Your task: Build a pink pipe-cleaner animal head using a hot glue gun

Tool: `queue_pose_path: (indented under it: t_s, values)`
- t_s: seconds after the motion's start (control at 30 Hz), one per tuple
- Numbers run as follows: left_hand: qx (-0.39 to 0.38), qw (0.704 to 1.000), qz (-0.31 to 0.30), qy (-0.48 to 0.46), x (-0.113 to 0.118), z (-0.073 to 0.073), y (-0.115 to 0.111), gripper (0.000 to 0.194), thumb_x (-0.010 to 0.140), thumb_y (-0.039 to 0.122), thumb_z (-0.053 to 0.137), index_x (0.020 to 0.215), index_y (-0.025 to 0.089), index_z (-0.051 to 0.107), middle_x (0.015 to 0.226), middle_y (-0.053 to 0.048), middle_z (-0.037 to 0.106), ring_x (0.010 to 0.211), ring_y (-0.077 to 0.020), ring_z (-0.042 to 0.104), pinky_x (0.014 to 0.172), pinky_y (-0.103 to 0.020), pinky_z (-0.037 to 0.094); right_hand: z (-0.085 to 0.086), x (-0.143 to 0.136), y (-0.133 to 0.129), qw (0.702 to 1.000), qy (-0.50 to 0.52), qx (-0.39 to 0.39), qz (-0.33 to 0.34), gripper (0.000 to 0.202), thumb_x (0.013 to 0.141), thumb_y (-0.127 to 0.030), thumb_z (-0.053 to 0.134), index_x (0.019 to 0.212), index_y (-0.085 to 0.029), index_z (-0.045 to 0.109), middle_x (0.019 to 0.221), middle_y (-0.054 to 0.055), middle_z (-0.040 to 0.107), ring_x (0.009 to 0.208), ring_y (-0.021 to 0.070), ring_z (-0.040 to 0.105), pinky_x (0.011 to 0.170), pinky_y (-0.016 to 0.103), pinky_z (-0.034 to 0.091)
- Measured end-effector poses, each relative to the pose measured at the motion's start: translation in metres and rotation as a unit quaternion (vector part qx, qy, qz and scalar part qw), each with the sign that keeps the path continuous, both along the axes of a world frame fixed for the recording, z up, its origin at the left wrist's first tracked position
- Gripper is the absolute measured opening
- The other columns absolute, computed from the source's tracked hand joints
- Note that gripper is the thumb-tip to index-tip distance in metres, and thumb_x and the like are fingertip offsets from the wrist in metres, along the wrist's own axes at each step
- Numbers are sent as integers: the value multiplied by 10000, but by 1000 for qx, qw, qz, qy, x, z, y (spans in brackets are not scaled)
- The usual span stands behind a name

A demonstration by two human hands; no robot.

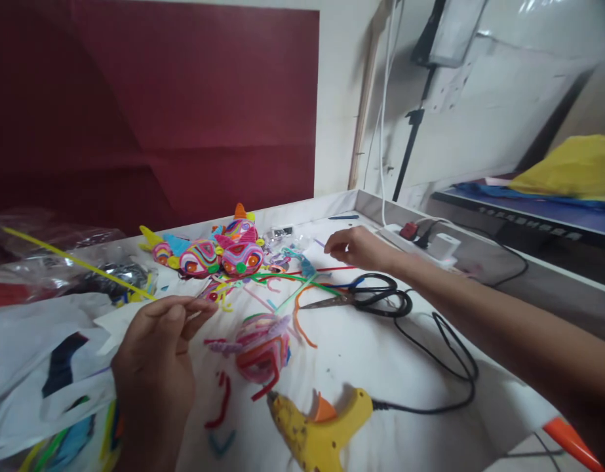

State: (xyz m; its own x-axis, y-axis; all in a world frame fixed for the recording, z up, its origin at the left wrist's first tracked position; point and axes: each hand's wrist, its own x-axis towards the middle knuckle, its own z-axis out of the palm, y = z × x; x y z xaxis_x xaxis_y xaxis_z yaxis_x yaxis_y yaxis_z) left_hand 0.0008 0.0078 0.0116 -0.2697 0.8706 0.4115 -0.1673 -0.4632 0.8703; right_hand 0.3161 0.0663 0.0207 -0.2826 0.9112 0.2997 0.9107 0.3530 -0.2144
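My left hand (157, 367) is closed at the lower left, thumb against bent fingers, and a long yellow pipe cleaner (80, 265) runs out of it to the upper left. Across the table, my right hand (349, 248) has its fingers curled together by a thin purple strip (319, 242); what they hold, if anything, I cannot make out. Between the hands lies a pink and red striped pipe-cleaner figure (263, 347) with purple side pieces, slightly blurred. Red bent pieces (223, 400) and a blue V-shaped piece (221, 442) lie near it.
A yellow glue gun (316, 426) lies in front, its black cord curving right. Black-handled scissors (366, 296) lie under my right forearm. Several finished colourful figures (221, 252) stand at the back. Plastic bags (46, 347) pile up left; a power strip (425, 246) is at right.
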Motion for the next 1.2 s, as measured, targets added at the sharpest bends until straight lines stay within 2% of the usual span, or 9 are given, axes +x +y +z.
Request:
queue_pose_path:
  t_s: [0.23,0.4,0.53,0.63,0.77,0.83,0.93,1.1,1.2]
  values:
    - [-3,999,-39,9,-1,9,-15,78,778,268,668,760,193,679,690,23,676,642,-145,666,652,-273,590,-50,-56,9,980,-151,-42,124,198,855,-77,545,932,-140,716,1010,139,695,935,232,651,800,297,454]
    - [-16,999,-13,47,-17,6,-27,97,813,276,644,790,185,666,715,14,678,660,-147,670,674,-288,597,-65,-69,14,967,-198,-26,157,124,867,-174,597,905,-108,696,1012,171,679,952,268,627,823,342,434]
    - [-20,997,11,74,-26,0,-38,123,799,308,660,797,185,669,714,1,675,592,-144,648,568,-266,578,-52,-60,10,974,-178,5,142,151,890,-115,522,905,-117,672,964,164,691,907,245,630,799,325,424]
    - [8,993,37,108,-28,-3,-49,100,804,276,649,800,181,681,657,6,657,519,-124,587,466,-227,502,-24,-48,-4,986,-130,32,103,209,916,-124,445,849,-124,643,864,164,689,790,230,633,723,318,429]
    - [65,965,95,237,-28,-2,-70,81,834,232,620,825,211,698,679,12,653,539,-108,567,515,-217,482,16,-45,-47,996,-12,39,82,204,953,-250,412,935,-169,598,752,57,672,636,160,608,603,259,441]
    - [94,942,93,308,-25,-3,-82,98,832,197,617,853,233,706,751,0,684,644,-132,627,592,-224,511,27,-54,-76,962,229,-79,124,222,919,-380,517,839,-190,600,704,37,656,627,156,606,559,246,449]
    - [82,933,4,350,-11,-12,-101,120,832,193,606,868,247,706,781,-11,712,687,-142,659,587,-210,518,24,-79,-120,859,444,-206,150,237,811,-411,691,758,-190,627,680,12,636,572,122,571,537,233,458]
    - [-137,942,-221,215,23,-44,-128,286,823,410,608,1018,202,633,706,-32,680,563,-136,640,401,-165,420,-5,-115,-167,741,563,-332,154,242,819,-402,709,797,-197,583,689,-16,621,586,112,612,578,236,498]
    - [-205,928,-275,145,32,-61,-135,331,861,504,537,927,182,577,673,-38,679,416,-80,519,348,-146,329,-20,-122,-180,731,583,-314,162,228,856,-412,659,814,-202,582,677,-8,608,620,134,611,598,264,513]
